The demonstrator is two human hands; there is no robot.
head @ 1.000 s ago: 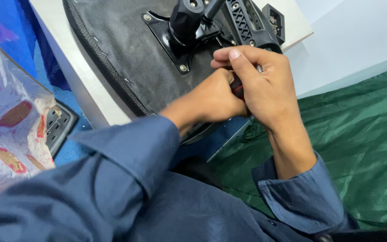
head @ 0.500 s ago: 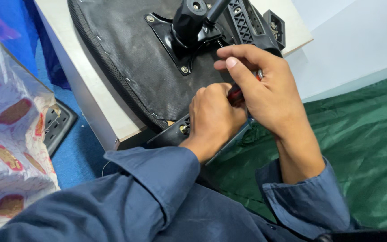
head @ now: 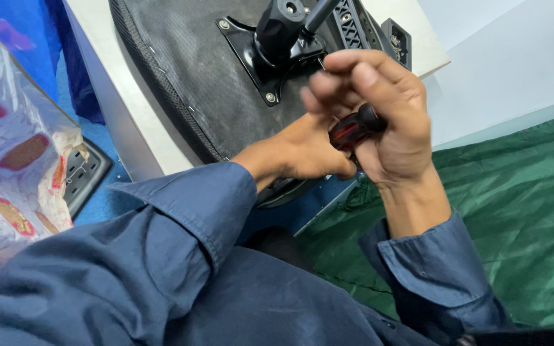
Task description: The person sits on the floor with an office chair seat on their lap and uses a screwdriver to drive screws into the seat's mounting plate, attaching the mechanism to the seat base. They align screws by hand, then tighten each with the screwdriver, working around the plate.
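An upturned chair seat [head: 206,70] covered in dark grey fabric lies on a white table [head: 126,122]. A black metal bracket with a post [head: 277,35] is screwed to it. My right hand [head: 386,122] is closed around a red and black screwdriver handle [head: 354,128] at the seat's near edge. My left hand [head: 302,150] rests just beside it, fingers curled against the seat under the tool; what it grips is hidden.
Black plastic chair parts [head: 379,29] lie at the table's far corner. A crinkled printed plastic bag [head: 14,166] is at the left, with a dark grid-like part [head: 84,173] on the blue floor. A green sheet [head: 520,218] covers the floor at right.
My right hand has lifted and rolled, so the red and black handle now shows. My left arm has shifted left and slightly up along the seat edge.
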